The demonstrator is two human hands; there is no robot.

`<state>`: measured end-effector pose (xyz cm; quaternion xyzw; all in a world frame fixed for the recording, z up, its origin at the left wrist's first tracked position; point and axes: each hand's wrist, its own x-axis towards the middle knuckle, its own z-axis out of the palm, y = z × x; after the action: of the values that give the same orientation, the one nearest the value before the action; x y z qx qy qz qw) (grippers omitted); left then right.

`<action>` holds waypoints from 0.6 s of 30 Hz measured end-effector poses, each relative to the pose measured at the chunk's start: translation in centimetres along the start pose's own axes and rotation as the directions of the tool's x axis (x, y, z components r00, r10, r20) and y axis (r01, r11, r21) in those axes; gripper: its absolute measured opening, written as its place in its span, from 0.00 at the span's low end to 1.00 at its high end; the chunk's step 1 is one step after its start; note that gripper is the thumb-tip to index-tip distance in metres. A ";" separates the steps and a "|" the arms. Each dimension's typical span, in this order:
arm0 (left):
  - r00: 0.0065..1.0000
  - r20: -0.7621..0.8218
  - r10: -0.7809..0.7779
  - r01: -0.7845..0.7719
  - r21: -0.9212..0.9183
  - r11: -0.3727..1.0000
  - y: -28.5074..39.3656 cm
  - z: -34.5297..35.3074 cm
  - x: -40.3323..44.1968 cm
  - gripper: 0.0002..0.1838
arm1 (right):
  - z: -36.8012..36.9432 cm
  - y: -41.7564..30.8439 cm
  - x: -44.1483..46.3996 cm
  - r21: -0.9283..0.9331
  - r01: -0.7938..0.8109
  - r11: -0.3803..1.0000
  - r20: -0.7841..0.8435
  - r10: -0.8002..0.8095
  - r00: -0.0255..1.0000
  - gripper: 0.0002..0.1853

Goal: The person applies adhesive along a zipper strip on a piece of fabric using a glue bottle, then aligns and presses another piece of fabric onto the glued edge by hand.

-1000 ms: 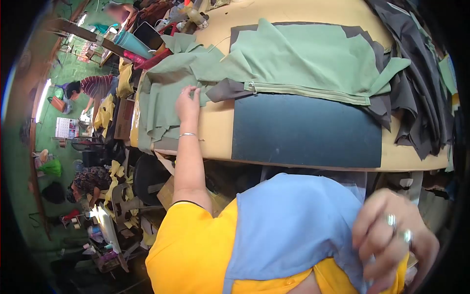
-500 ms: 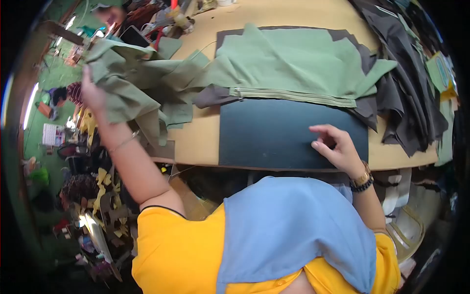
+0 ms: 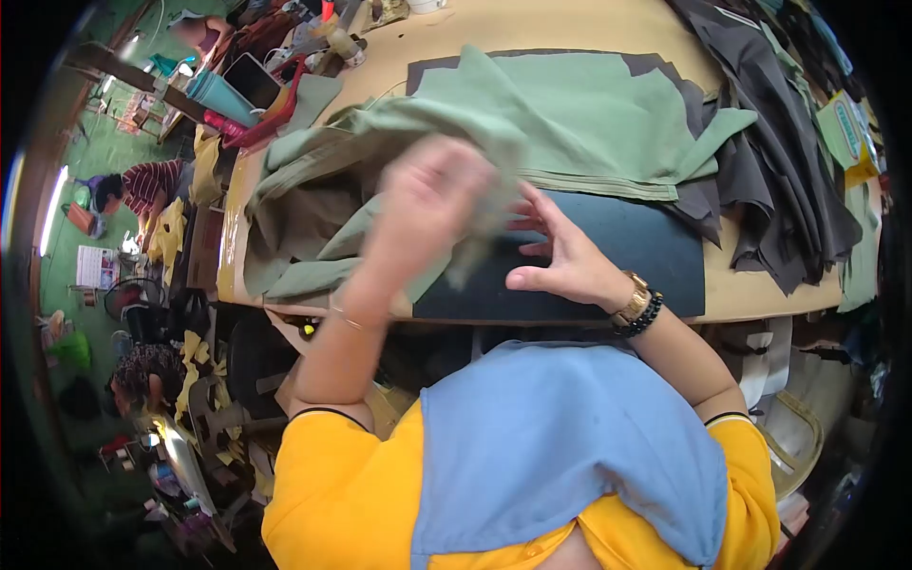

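Observation:
My left hand (image 3: 432, 195), blurred by motion, is closed on the loose green fabric (image 3: 313, 166), lifting part of it over the black board (image 3: 608, 256). The rest of that fabric lies bunched on the left of the table. My right hand (image 3: 565, 252) is just to the right, above the board, with its fingers apart and nothing held. Behind the hands a green panel (image 3: 589, 114) with a zipper (image 3: 608, 182) along its near edge lies over dark grey cloth (image 3: 698, 204).
The table (image 3: 769, 280) has dark grey fabric (image 3: 774, 161) draped at its right. A red tray (image 3: 285, 109) and a blue-green container (image 3: 220, 95) stand at the far left. A person in a striped shirt (image 3: 152, 185) bends beyond the left side.
My left hand swung out left with the green fabric, then came back right, carrying it over the board. My right hand rose from near my body and moved left over the board.

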<state>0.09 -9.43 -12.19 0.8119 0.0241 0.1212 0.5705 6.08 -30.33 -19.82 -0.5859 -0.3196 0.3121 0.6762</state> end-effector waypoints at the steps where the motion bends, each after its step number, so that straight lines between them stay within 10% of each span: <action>1: 0.995 0.104 -0.007 0.003 0.036 0.999 0.1 1.9 -1.4 0.08 | 0.3 0.5 0.5 0.037 -0.017 0.999 0.022 0.016 1.000 0.36; 3: 0.973 0.107 0.203 -0.225 0.266 0.937 -0.3 2.6 -2.1 0.11 | 0.3 2.9 1.7 0.008 -0.055 0.998 -0.034 0.056 0.998 0.30; 6: 0.759 0.067 0.648 -0.468 0.749 0.470 -3.7 -1.8 -1.4 0.25 | 0.9 2.9 1.9 0.349 -0.056 0.935 -0.202 0.134 0.970 0.23; 9: 0.909 -0.112 0.401 -0.046 0.931 0.363 -8.6 -8.6 -0.7 0.50 | -0.1 3.5 1.1 0.298 -0.232 0.926 -0.212 0.302 0.930 0.18; 13: 0.998 0.061 -0.009 -0.060 0.994 0.087 -10.1 -14.9 2.9 0.36 | -0.1 2.0 0.1 0.296 -0.284 0.912 -0.223 0.355 0.908 0.16; 16: 0.995 -0.085 0.057 0.081 0.995 0.063 -11.4 -20.1 4.6 0.32 | -3.7 0.8 -3.1 0.450 -0.373 0.811 -0.355 0.546 0.759 0.14; 18: 0.953 -0.223 0.205 0.200 0.971 0.129 -13.5 -26.2 5.0 0.30 | -6.5 -0.3 -6.3 0.714 -0.036 0.699 -0.365 0.416 0.833 0.15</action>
<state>0.41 20.29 -15.51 0.9551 0.1839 0.1986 -0.1203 7.44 -39.26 -20.62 -0.3920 0.0817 0.3276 0.8558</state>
